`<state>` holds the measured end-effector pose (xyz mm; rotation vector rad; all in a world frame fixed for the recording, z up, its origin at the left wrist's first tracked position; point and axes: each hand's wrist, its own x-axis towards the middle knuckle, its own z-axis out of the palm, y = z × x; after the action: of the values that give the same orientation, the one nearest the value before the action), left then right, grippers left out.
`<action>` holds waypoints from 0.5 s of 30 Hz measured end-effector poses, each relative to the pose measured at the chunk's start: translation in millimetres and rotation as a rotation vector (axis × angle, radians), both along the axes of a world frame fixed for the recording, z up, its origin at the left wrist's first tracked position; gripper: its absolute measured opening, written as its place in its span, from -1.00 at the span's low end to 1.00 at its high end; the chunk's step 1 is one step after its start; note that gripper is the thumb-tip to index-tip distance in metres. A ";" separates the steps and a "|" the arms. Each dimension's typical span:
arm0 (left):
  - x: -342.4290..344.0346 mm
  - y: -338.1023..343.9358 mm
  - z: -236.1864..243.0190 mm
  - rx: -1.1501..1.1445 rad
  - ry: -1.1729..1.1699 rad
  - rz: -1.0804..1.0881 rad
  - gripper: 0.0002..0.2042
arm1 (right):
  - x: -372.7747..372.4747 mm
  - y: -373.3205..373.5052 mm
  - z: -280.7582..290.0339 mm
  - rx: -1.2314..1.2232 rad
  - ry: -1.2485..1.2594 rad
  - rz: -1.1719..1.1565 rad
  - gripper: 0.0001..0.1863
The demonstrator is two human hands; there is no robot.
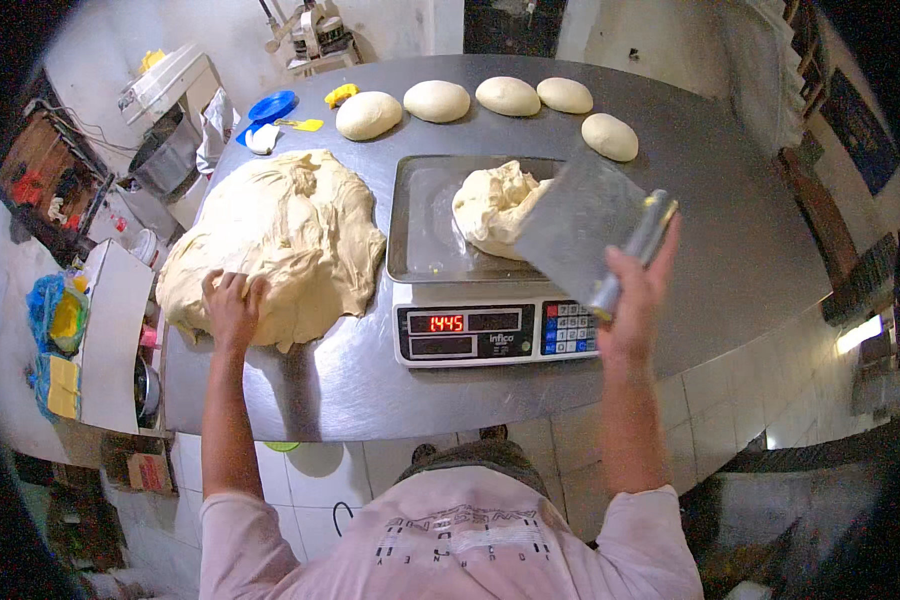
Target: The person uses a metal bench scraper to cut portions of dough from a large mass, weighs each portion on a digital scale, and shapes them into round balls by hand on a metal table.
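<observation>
Right hand [632,305] grasps a metal scraper [582,222] slanting far-left toward the dough piece [490,210] on the scale [515,293]; left hand [234,308] touches the large dough mass [280,220] farther left, its grip unclear.

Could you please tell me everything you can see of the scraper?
The scraper has a broad, flat, four-sided grey blade, metal-looking and blurred, and a tube-like grey handle with yellowish ends. The right hand grips the handle. The blade points up and leftward in the picture, covering the right edge of the dough lump on the scale; whether blade and lump touch can't be told.
</observation>
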<state>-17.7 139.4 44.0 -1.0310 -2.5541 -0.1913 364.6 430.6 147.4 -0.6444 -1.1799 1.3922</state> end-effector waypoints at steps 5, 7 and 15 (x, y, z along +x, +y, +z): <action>47.9 34.4 63.6 0.137 0.296 -0.120 -0.69 | 54.5 8.7 9.5 0.046 -0.045 -0.182 -0.13; 55.8 43.0 80.1 0.278 0.262 -0.159 -0.73 | 63.2 9.9 5.2 0.035 -0.019 -0.188 -0.15; 98.7 114.6 102.7 0.416 -0.087 -0.505 -0.82 | 77.0 17.3 -4.6 -0.019 -0.010 -0.112 -0.15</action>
<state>81.0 254.0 146.7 -1.4845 -2.1338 -0.8746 441.6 447.9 142.8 -0.7215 -1.1226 1.3085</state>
